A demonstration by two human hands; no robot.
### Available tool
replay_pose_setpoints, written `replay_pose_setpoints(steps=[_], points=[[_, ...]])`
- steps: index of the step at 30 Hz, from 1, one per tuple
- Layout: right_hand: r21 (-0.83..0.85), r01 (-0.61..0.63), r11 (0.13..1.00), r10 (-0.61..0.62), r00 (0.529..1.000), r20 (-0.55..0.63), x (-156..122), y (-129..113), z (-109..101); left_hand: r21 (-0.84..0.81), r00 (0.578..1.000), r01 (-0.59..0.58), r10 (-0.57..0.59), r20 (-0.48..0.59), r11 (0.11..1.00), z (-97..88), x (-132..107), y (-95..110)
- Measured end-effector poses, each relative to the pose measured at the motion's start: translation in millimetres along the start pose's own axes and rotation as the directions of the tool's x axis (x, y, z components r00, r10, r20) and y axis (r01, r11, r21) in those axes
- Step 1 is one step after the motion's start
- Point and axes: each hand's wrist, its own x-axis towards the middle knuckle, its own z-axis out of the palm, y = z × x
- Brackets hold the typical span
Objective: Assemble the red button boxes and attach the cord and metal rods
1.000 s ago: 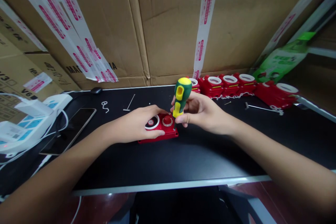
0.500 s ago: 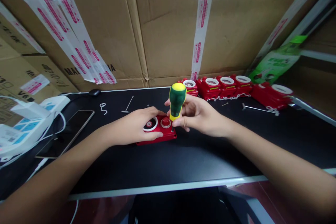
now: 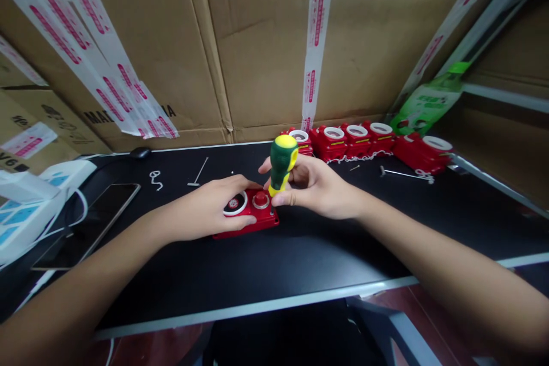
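One white power strip (image 3: 77, 171) lies at our far left on the dark tabletop (image 3: 240, 269), with a phone (image 3: 103, 211) just beside it. Next we see a curl of white string (image 3: 156, 179), then a T-shaped metal rod (image 3: 199, 172). Our left hand (image 3: 208, 209) rests over a red box (image 3: 262, 219), its fingers spread just wide enough to hold it: the thumb lies along the near side, the other fingers on the far side. The box sits flat beneath them, its red button (image 3: 261, 198) showing to the right of the thumb. Our right hand (image 3: 323, 187) pinches a green-and-yellow screwdriver (image 3: 283, 166) between its fingers, nearly upright over the box's right end; we cannot tell whether the tip touches. Farther right stand other red boxes (image 3: 329, 150), then a second metal rod (image 3: 405, 174) and a green bottle (image 3: 429, 104) behind it.
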Motion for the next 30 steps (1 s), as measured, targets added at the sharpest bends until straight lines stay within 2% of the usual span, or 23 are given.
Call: replay_pose_setpoints(steps=[3,6,9,11,13,20,25,30], points=[[-0.063,0.016,0.998,-0.024,0.993,-0.119,0.2,2.3,6.0,-0.006,1.000,0.015,-0.015,-0.001,1.000,0.1,0.3,0.1],[-0.135,0.046,0.990,-0.063,0.990,-0.124,-1.1,1.5,2.4,0.004,0.999,0.035,-0.035,-0.001,0.999,0.2,0.5,-0.2],[-0.088,0.010,0.996,-0.004,0.998,0.061,-2.8,-1.4,-6.9,0.006,0.999,0.038,-0.038,0.002,0.999,-0.3,0.1,-0.3],[-0.014,-0.034,0.999,0.036,0.978,0.203,-3.3,-3.1,-11.6,-0.006,0.999,0.041,-0.041,0.008,0.999,-1.2,-0.3,0.8],[0.017,-0.053,0.998,0.047,0.965,0.257,-3.3,-4.6,-13.6,-0.024,0.999,0.038,-0.038,0.010,0.999,-2.3,-0.4,2.7],[-0.067,-0.114,0.991,0.126,0.966,0.227,-1.7,-9.7,-16.1,-0.018,1.000,-0.002,0.002,0.000,1.000,-2.2,-0.8,2.4],[-0.158,-0.019,0.987,0.034,0.995,0.094,-1.1,-8.4,-11.3,-0.030,1.000,0.008,-0.009,-0.010,1.000,-1.2,-1.3,1.2],[-0.452,0.026,0.892,-0.059,0.997,-0.059,-4.1,-11.7,-2.9,-0.032,0.996,-0.014,0.012,-0.085,0.999,5.7,0.7,7.1]])
